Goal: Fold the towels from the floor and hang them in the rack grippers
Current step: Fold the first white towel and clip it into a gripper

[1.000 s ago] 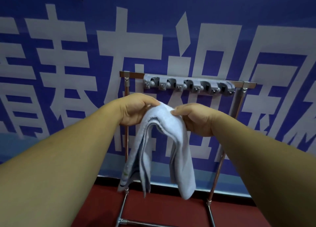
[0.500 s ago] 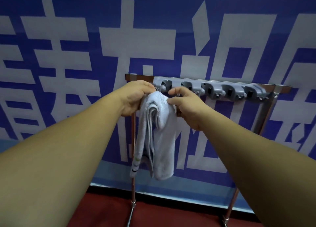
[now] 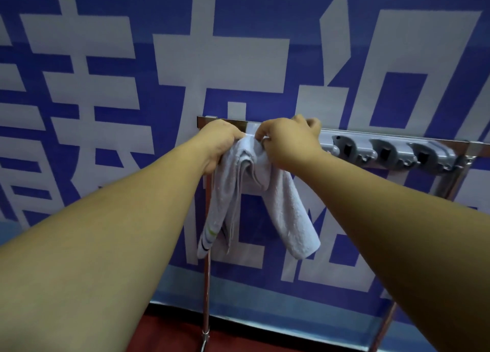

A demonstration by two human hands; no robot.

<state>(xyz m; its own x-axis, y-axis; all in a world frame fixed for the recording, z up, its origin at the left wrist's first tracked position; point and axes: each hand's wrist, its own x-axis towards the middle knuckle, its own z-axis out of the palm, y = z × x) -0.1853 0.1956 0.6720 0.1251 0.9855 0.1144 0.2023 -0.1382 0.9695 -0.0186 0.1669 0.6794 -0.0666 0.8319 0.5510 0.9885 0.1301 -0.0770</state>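
A pale grey folded towel [image 3: 286,208] hangs in two lobes below both hands, its striped end at lower left. My left hand [image 3: 220,142] grips the towel's top fold from the left. My right hand [image 3: 289,142] pinches the same fold from the right, against the left end of the grey rack gripper strip [image 3: 384,153]. The strip sits on a metal bar at the top of a stand. The leftmost grippers are hidden behind my hands. Three grippers to the right show as empty.
The rack's left post [image 3: 206,298] runs down to a dark red floor [image 3: 169,335]. Its right post [image 3: 384,325] slants down at the right. A blue banner with large white characters [image 3: 222,57] covers the wall directly behind.
Both hands have carried the towel's top fold up and forward to the left end of the gripper strip. The view has closed in on the rack.
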